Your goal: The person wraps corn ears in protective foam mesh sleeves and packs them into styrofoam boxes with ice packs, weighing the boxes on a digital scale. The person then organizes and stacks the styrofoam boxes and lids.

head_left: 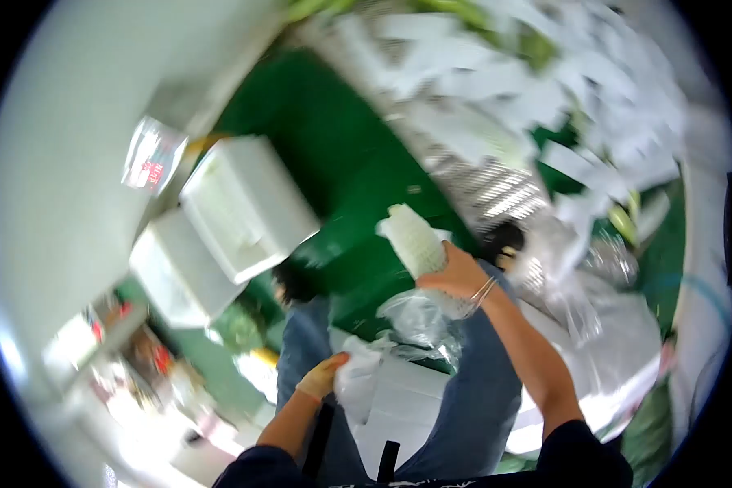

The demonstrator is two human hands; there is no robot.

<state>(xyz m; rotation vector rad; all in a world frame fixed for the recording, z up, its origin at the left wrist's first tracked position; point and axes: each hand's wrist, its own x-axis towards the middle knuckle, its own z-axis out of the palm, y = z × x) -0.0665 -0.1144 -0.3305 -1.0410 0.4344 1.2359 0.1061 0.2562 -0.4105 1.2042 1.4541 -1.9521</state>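
Observation:
My right hand (461, 275) is wrapped round a pale green vegetable in a white mesh sleeve (415, 242), held tilted above my right knee. Low at the left, my left hand (324, 376) grips a crumpled piece of thin white wrapping (358, 381) near my left thigh. Its fingertips are pressed against the wrapping. A clear plastic bag (425, 321) lies between my knees, just below the vegetable. White sheeting (405, 398) shows between my thighs.
Two white foam boxes (244, 207) stand on the green floor (346, 146) at the left. White paper strips (496, 81) and green vegetables are heaped at the upper right, beside a metal grating (504, 195). Clear plastic (594, 325) covers something at the right. Clutter lies lower left.

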